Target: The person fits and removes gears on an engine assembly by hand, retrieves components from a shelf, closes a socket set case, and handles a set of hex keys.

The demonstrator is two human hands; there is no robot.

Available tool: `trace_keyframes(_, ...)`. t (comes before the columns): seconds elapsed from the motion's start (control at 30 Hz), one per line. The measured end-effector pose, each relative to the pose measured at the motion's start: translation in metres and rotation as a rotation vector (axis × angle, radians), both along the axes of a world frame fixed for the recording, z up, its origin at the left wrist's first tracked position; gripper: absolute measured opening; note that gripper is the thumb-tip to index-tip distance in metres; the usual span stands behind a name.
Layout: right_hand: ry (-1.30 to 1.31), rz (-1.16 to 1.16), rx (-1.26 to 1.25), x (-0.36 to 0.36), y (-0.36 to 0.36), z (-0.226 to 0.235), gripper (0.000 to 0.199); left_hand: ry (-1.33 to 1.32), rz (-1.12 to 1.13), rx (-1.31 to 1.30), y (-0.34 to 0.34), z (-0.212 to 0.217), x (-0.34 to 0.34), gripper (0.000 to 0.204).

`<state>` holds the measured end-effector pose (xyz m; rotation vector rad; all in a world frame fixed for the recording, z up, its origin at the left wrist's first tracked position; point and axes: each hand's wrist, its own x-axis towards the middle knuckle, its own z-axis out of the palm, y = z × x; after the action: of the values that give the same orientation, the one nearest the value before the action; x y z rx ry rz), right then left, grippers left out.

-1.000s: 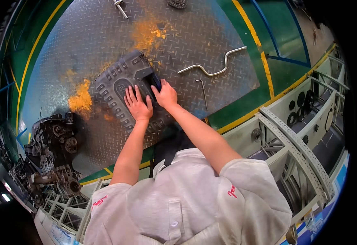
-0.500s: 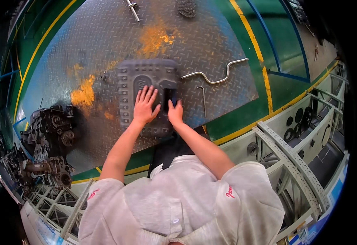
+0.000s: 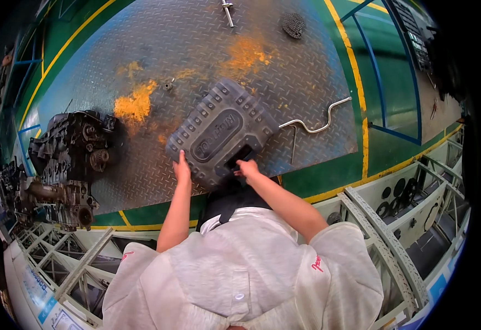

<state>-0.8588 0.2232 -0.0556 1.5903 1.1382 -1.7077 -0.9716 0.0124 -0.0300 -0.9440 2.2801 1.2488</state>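
Observation:
A dark grey moulded plastic tool case [image 3: 227, 107] lies turned at an angle before me, a raised oval panel on its lid. My right hand [image 3: 246, 169] has its fingers curled round the case's handle, at the dark slot on the near right side. At the near left corner, my left hand [image 3: 181, 169] grips the case's edge, one finger or thumb up against the lid. Its other fingers are partly hidden. Just past the case's right corner lies a bent silver rod [image 3: 320, 127], with a thin L-shaped bar [image 3: 294, 146] beside it.
Under the case is a diamond-plate metal floor [image 3: 180, 44] with orange stains [image 3: 136, 102]. A greasy engine [image 3: 75, 159] stands at left. Farther off lie a metal T-shaped tool [image 3: 227, 14], a coiled chain [image 3: 293, 26] and a small metal fitting [image 3: 168, 84]. Pale metal framing [image 3: 383, 242] stands near right.
The case has turned clockwise from square-on to slanted. My left hand has moved from flat on the lid to the near left corner. My right hand remains at the handle.

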Motion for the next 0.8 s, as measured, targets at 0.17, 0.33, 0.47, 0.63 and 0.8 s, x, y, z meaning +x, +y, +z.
trace_keyframes(0.17,-0.059,-0.201,-0.315,-0.006,-0.091,-0.005,0.041,-0.024,-0.156,-0.153,-0.039,-0.006,-0.07,0.079)
trace_keyframes(0.33,-0.096,-0.194,-0.537,-0.009,-0.121,-0.009,0.047,-0.064,-0.295,-0.113,-0.053,-0.008,-0.114,0.079)
trace_keyframes(0.47,-0.004,0.092,-0.546,-0.006,-0.087,0.015,0.046,0.343,-0.574,-0.669,-0.015,0.002,-0.128,0.071)
trace_keyframes(0.63,0.247,0.441,-0.462,0.006,-0.016,0.055,0.041,0.57,-0.892,-0.589,0.058,-0.003,-0.222,0.064)
trace_keyframes(0.8,0.256,-0.051,-0.119,0.051,0.042,0.093,0.034,0.315,-0.731,-0.631,0.107,-0.027,-0.265,0.037)
